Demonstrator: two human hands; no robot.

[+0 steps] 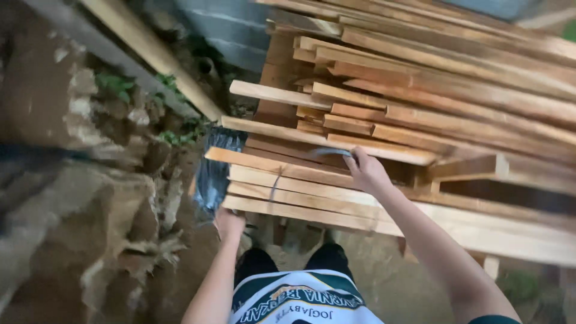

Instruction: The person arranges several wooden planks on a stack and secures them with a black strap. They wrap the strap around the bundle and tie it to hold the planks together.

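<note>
Stood over a stack of sawn wooden planks (420,114) filling the right and centre of the frame, ends pointing toward the lower left. Left hand (229,223) tucked under the end of the lowest plank (312,211) at lower centre, fingers hidden beneath the wood, so grip not readable; likely placed there to carry the weight from below. Right hand (367,172) laid on top of the near planks at centre, fingers curled down around a thin dark strap (327,153) running across the boards; closed on it, apparently to keep the bundle together or steady. Four planks in the near bundle between the two hands, staggered like steps, probably because cut to unequal lengths. Above them, well over a dozen more boards, too overlapped to count exactly. One grey plastic sheet (213,171) hanging at the left ends of the planks, crumpled against the wood. One long pale beam (162,60) slanting across the upper left. Bare earth and rock (72,198) along the left of the frame, with small green plants at the upper left. Two hands seen, both the wearer's own.
</note>
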